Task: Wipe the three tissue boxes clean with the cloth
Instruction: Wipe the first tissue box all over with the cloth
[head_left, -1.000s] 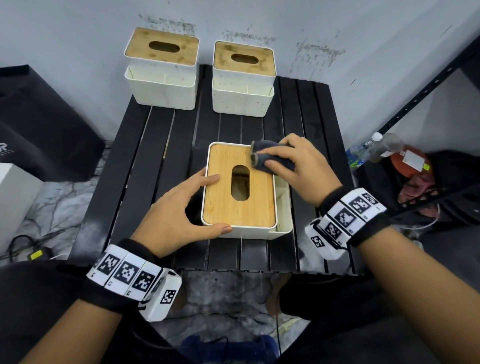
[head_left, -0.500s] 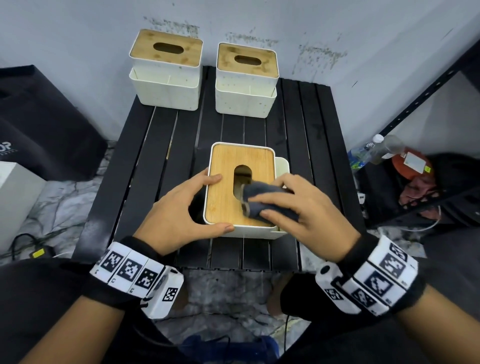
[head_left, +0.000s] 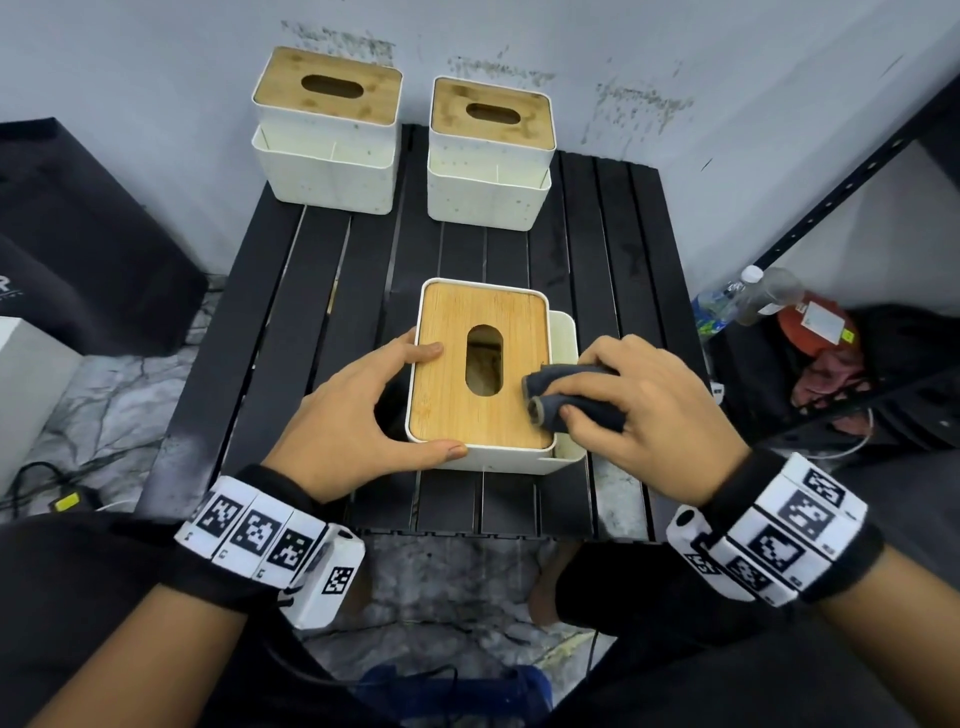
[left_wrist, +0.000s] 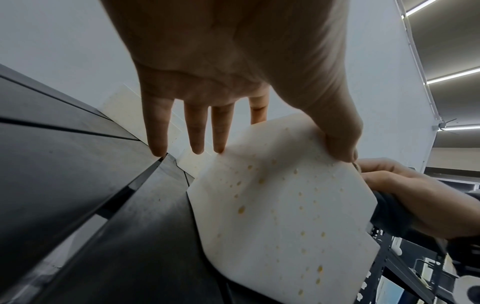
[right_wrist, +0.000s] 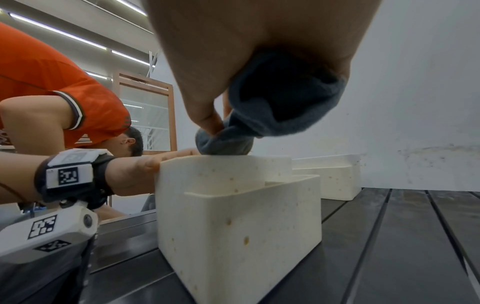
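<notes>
The nearest tissue box (head_left: 483, 364), white with a bamboo lid, stands mid-table. My left hand (head_left: 358, 415) steadies its left side with straight fingers: thumb against the front wall, index finger on the lid edge. The left wrist view shows those fingers (left_wrist: 194, 127) beside the speckled box wall (left_wrist: 272, 205). My right hand (head_left: 644, 410) grips a bunched dark grey cloth (head_left: 566, 397) pressed on the lid's near right part. From the right wrist, the cloth (right_wrist: 272, 102) sits on the box's top edge (right_wrist: 233, 216). Two more tissue boxes (head_left: 327, 130) (head_left: 491, 150) stand at the back.
The black slatted table (head_left: 311, 312) stands against a stained wall. A black metal rack (head_left: 831, 208) and a plastic bottle (head_left: 737, 301) are on the right, a black bag (head_left: 78, 234) on the left. Another person in an orange shirt (right_wrist: 52, 82) bends nearby.
My right hand dragged the cloth from the lid's far right corner toward me, then out to the near right edge. The left hand and box stayed put.
</notes>
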